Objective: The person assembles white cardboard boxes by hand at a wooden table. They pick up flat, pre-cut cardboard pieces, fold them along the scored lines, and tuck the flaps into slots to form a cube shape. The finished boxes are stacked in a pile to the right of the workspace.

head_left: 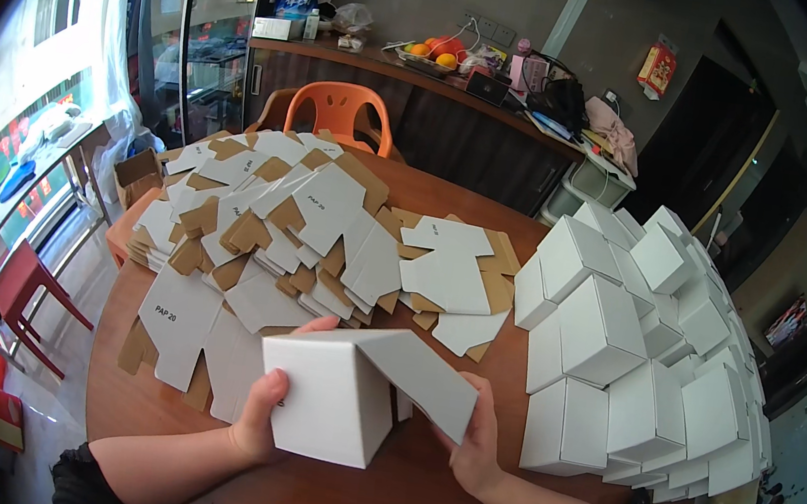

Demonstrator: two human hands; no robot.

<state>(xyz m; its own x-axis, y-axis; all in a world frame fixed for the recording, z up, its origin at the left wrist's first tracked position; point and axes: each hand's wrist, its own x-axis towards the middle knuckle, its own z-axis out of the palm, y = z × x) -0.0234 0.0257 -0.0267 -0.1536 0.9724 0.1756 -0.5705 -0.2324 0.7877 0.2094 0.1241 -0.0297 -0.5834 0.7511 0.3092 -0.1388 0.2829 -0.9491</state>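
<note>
A white cardboard box, partly folded, is held up between my hands over the near side of the table. My left hand grips its left side, thumb on the front face and a fingertip showing above the top edge. At the box's right, my right hand pinches the end of a long panel that slants down from the top; some of its fingers are hidden behind that panel. Just beyond the box lies a heap of flat white box blanks with brown undersides.
Folded white boxes are stacked high along the table's right side. The brown wooden table has an orange chair at its far edge. Behind stands a dark sideboard bearing fruit and bags. A red stool is at the left.
</note>
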